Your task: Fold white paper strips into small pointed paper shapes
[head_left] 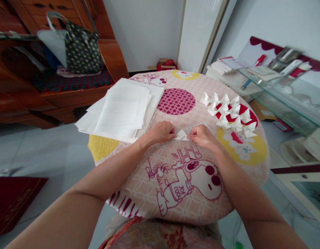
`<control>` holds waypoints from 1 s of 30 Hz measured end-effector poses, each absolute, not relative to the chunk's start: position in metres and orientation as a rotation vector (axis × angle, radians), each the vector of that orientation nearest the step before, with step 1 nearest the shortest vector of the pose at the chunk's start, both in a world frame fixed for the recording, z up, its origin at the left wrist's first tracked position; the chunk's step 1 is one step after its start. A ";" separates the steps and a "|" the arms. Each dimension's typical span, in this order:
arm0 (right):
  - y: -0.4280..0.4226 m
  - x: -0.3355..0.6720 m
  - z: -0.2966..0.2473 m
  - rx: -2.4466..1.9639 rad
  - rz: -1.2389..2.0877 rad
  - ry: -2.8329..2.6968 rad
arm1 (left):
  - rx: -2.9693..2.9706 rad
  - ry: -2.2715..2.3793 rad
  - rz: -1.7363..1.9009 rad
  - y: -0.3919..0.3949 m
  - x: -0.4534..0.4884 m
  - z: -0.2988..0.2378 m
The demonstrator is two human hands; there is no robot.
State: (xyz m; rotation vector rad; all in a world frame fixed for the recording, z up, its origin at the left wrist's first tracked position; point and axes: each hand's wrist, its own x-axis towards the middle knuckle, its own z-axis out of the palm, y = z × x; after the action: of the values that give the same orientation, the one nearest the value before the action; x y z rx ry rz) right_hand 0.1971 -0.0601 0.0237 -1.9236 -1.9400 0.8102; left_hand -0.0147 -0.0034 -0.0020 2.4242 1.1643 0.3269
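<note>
A small piece of folded white paper [181, 135] lies at the middle of the round table, its pointed top showing between my hands. My left hand [163, 131] has its fingers closed on the paper's left end. At the right end, my right hand [201, 135] pinches the same paper with thumb and fingers. Both hands rest low over the cloth. To the right stand several folded paper boats [224, 109] in rows. A stack of white paper sheets [121, 107] is spread on the left, with faint print on the top one.
A pink patterned cloth [175, 173] covers the round table. At the right is a glass shelf [292, 93] with metal containers and papers, near the table edge. A wooden bench [108, 65] with a dotted bag [82, 48] stands at the far left.
</note>
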 end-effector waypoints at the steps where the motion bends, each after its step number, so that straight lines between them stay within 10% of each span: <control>1: -0.060 0.197 0.024 -1.930 0.814 -1.939 | 2.441 1.153 0.350 -0.003 -0.015 -0.003; 30: -0.062 0.200 0.018 -1.912 0.826 -1.868 | 2.630 0.575 0.635 -0.021 -0.020 -0.012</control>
State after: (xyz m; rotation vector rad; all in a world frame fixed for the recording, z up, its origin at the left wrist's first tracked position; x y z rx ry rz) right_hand 0.2000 -0.0624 0.0177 -1.9121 -1.8681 0.8259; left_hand -0.0196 -0.0213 -0.0123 2.6300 0.5749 0.6349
